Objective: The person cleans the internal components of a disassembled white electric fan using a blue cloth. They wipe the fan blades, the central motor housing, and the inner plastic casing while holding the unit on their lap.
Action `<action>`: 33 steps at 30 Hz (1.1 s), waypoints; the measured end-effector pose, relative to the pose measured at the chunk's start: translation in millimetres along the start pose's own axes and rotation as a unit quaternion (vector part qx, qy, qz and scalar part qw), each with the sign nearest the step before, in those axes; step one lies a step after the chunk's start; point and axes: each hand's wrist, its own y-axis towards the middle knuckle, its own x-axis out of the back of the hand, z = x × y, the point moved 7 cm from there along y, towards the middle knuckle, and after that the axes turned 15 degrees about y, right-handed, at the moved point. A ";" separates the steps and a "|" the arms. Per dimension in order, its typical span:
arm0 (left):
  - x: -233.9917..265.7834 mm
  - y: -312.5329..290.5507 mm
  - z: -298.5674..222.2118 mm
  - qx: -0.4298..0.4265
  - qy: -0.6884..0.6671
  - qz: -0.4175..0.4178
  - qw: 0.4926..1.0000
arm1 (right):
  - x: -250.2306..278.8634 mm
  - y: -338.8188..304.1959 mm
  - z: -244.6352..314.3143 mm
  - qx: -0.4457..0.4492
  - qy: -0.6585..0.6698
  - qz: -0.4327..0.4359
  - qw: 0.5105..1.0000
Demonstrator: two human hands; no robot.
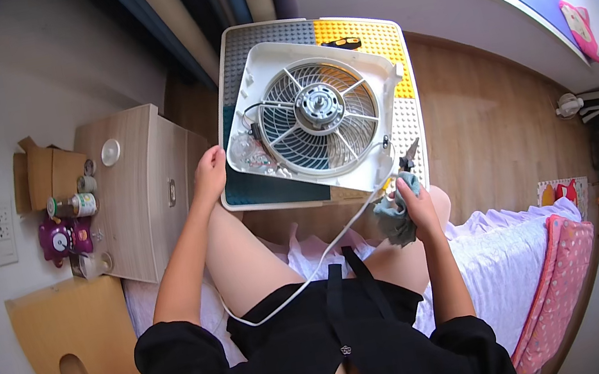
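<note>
Table (387, 45): left hand (208, 172) grips fan housing (249, 76) edge.

White fan housing (314, 109) on a grey, yellow and teal studded table (385, 38); grey-blue cloth (395, 214).

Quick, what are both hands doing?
Left hand: fingers curled over the edge of the white square plastic fan housing.
Right hand: closed on a grey-blue cloth.
</note>
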 end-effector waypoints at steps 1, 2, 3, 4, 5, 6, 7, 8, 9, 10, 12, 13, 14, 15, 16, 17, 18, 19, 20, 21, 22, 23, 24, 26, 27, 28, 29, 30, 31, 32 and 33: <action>-3.1 5.4 -2.5 0.006 0.018 -0.002 1.000 | -1.7 -5.5 6.9 0.040 -0.071 -0.024 0.996; -5.2 8.4 -3.3 0.012 0.037 -0.004 0.999 | -3.9 -11.8 14.4 0.079 -0.141 -0.048 0.986; -4.7 37.5 -15.3 0.001 0.053 -0.004 0.999 | -20.0 3.9 30.8 0.089 -0.181 -0.039 0.979; -3.5 64.9 -26.8 -0.009 0.070 -0.003 0.997 | -35.6 18.6 47.4 0.098 -0.220 -0.031 0.970; -0.8 90.3 -37.4 -0.018 0.088 -0.003 0.996 | -49.8 34.9 60.3 0.106 -0.259 -0.022 0.960; -9.3 97.6 -39.6 -0.028 0.089 -0.003 0.996 | -48.9 40.4 62.6 0.103 -0.299 -0.028 0.948; -15.9 102.6 -42.4 -0.038 0.091 -0.003 0.995 | -47.7 45.6 57.0 0.088 -0.283 -0.017 0.955; -22.3 111.1 -40.3 -0.038 0.117 0.011 0.992 | -48.1 48.3 56.8 0.085 -0.294 -0.016 0.952; -28.3 114.0 -37.7 -0.036 0.144 0.027 0.989 | -48.4 47.2 56.0 0.079 -0.306 -0.016 0.948; -28.9 114.2 -37.9 -0.051 0.147 0.003 0.988 | -47.7 47.3 56.3 0.094 -0.316 -0.024 0.944; -26.4 110.1 -40.0 -0.083 0.152 -0.047 0.984 | -46.9 47.2 58.2 0.108 -0.323 -0.038 0.939; -28.5 108.4 -36.7 -0.066 0.119 -0.030 0.990 | -47.2 46.1 59.5 0.116 -0.326 -0.046 0.937; -30.7 105.5 -32.9 -0.047 0.087 -0.014 0.995 | -47.3 42.4 62.9 0.135 -0.316 -0.063 0.937; -28.9 104.5 -32.2 -0.029 0.057 0.001 0.998 | -46.5 43.4 62.4 0.140 -0.308 -0.062 0.939; -27.7 103.8 -31.6 -0.011 0.036 0.016 0.999 | -45.2 45.2 61.0 0.146 -0.300 -0.060 0.941; -24.4 103.2 -33.2 -0.009 0.007 0.017 1.000 | -43.3 46.1 60.1 0.151 -0.292 -0.058 0.943; -16.9 104.1 -39.1 -0.009 -0.021 0.016 1.000 | -45.6 43.5 63.8 0.168 -0.281 -0.062 0.943; -9.8 103.3 -44.6 -0.009 -0.048 0.015 0.999 | -46.4 41.6 64.8 0.170 -0.270 -0.056 0.946; 1.2 100.9 -50.6 -0.020 -0.052 0.000 0.998 | -46.2 39.4 65.7 0.171 -0.258 -0.050 0.949; 19.7 101.4 -52.8 -0.021 -0.057 -0.008 0.998 | -49.8 36.0 67.8 0.174 -0.243 -0.039 0.953; 34.3 97.0 -70.7 -0.027 -0.059 -0.004 0.998 | -49.7 31.8 69.8 0.161 -0.236 -0.027 0.958; 54.9 90.3 -96.8 -0.033 -0.058 -0.002 0.998 | -48.9 27.8 68.4 0.153 -0.203 -0.017 0.967; 76.7 82.4 -115.2 -0.038 -0.044 -0.008 0.998 | -50.3 23.1 64.4 0.143 -0.167 -0.003 0.975; 111.2 65.8 -152.0 -0.053 -0.045 -0.003 0.998 | -46.9 18.8 56.0 0.119 -0.121 0.039 0.985; 119.9 55.1 -171.7 -0.061 -0.058 0.012 0.996 | -40.6 20.7 46.1 0.113 -0.079 0.043 0.990; 125.7 40.4 -193.1 -0.065 -0.073 0.022 0.995 | -34.4 24.4 34.6 0.097 -0.055 0.053 0.992; 128.3 27.2 -211.4 -0.066 -0.088 0.037 0.993 | -29.0 26.2 21.2 0.077 -0.031 0.060 0.995; 133.5 17.0 -229.7 -0.085 -0.067 0.021 0.994 | -29.2 28.6 6.9 0.050 0.003 0.067 0.996; 134.4 6.3 -240.3 -0.082 -0.065 0.020 0.994 | -31.1 30.0 -6.8 0.022 0.034 0.078 0.996; 132.9 -2.4 -250.6 -0.080 -0.064 0.019 0.995 | -30.4 29.7 -19.2 -0.006 0.066 0.087 0.994; 133.3 -10.4 -257.2 -0.076 -0.063 0.017 0.995 | -29.3 27.9 -29.0 -0.026 0.081 0.092 0.992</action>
